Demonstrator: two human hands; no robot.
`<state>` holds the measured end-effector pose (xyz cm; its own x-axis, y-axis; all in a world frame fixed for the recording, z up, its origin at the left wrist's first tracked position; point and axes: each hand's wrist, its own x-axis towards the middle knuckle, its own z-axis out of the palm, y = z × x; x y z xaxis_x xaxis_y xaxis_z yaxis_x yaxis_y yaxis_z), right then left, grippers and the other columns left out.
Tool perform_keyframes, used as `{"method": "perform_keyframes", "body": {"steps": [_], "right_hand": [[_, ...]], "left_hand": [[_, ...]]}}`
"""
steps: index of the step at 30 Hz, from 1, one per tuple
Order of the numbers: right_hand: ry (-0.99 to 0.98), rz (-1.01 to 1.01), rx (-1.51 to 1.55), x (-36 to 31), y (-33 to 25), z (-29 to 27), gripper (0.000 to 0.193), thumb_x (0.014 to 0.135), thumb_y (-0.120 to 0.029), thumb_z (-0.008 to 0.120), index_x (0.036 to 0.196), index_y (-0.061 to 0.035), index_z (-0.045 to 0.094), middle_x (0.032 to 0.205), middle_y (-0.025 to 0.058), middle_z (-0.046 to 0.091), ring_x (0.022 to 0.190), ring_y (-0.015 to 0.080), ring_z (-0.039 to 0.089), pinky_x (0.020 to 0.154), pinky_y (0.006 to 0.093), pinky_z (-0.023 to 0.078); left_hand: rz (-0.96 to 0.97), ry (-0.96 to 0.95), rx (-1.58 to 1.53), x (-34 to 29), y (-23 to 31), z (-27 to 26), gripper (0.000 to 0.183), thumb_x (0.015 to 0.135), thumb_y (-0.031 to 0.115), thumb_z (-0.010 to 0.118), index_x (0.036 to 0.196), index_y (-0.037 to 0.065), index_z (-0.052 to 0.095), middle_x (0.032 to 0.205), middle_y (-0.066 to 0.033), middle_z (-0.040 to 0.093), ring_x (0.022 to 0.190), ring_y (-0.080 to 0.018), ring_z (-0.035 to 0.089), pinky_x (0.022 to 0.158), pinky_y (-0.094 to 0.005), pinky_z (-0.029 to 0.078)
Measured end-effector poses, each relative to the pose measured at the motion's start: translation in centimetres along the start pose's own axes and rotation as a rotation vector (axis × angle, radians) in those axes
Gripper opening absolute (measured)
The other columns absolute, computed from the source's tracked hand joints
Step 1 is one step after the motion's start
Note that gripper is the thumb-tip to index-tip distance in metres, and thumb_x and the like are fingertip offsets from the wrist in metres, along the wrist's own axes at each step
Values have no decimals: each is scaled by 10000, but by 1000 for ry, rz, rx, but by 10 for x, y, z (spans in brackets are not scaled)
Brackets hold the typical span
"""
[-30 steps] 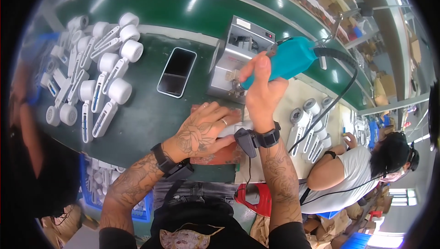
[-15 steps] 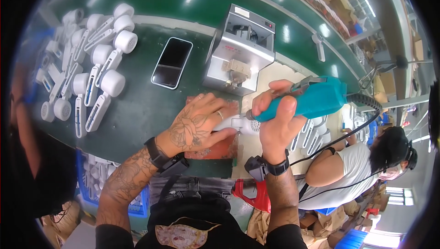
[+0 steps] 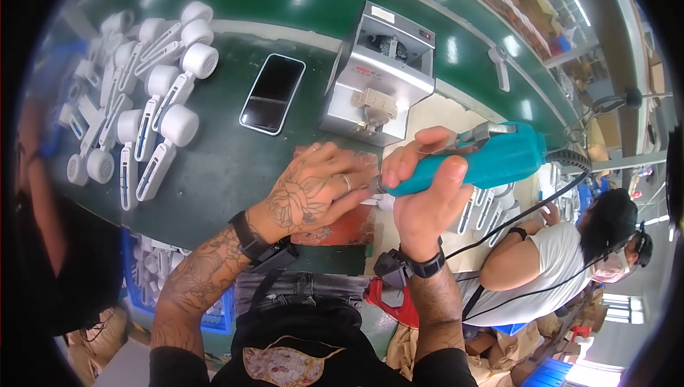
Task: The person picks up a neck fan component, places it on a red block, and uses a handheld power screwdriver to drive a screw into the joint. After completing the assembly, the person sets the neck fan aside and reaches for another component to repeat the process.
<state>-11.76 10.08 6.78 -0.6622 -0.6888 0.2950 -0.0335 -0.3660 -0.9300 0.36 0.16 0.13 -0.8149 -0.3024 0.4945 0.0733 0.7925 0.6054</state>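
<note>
My right hand [image 3: 424, 205] is wrapped around a teal electric screwdriver [image 3: 491, 159], whose cable runs off its back end to the right. The tool lies nearly level with its tip pointing left. At that tip, the fingers of my left hand [image 3: 306, 191] are pinched together; whatever is between them is hidden. Beneath both hands, a small part of a white piece [image 3: 385, 203] shows, apparently a handheld shower head. A worn red mat [image 3: 335, 233] lies under my left hand.
A silver screw feeder [image 3: 377, 77] stands beyond my hands, with a phone [image 3: 272, 95] to its left. Many white shower heads [image 3: 179, 125] lie at left; more [image 3: 488, 209] lie at right. A blue crate [image 3: 221, 319] sits lower left. A co-worker [image 3: 531, 273] works at right.
My left fingers have moved from the white piece to the screwdriver's tip. The screwdriver has shifted slightly left, covering more of the white piece.
</note>
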Motion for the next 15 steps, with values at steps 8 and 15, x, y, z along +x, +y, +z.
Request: {"method": "perform_keyframes", "body": {"steps": [8,15], "right_hand": [[-25,-76,10,-3,-1,5,678,917,-637,552,1090,15,492,666,71,508,573,181,502,556,334,425],[-59,-97,-22,-5,4,2,671,917,-627,562,1086,18,488,674,75,511,578,182,507,557,332,430]], "left_hand": [[11,14,3,-1,-2,1,211,801,172,714,996,94,723,1093,-30,668,999,-247,593,850,-416,487],[10,22,-6,-2,-2,2,210,796,170,706,991,93,718,1098,-37,669,1005,-256,592,849,-414,482]]}}
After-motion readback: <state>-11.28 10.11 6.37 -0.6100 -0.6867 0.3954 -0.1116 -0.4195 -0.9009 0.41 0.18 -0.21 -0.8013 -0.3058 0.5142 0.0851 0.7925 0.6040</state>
